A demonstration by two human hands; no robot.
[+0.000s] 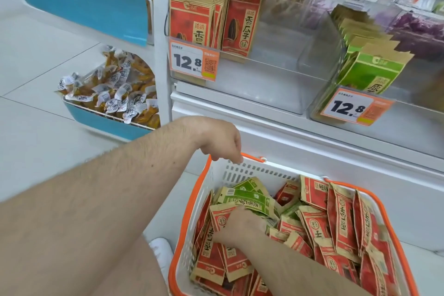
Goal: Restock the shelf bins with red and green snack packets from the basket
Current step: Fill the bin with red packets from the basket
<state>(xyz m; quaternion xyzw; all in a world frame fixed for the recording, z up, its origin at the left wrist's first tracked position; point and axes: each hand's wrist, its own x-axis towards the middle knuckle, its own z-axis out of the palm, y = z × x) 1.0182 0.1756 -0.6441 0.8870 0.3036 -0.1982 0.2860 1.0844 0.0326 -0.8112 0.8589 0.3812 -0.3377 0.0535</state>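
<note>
While the left hand (219, 142) is hooking the basket (264, 167) rim at 12 o'clock, the right hand (236, 226) is digging among packets (343, 218), grip hidden; best pinching one red packet (222, 217) cleanly.

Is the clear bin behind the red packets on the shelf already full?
No, the clear bin holds only a short row of red packets at its left end, and the rest of it is bare.

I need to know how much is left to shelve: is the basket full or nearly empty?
Fairly full: the basket holds a deep heap of red packets and a few green packets.
</note>
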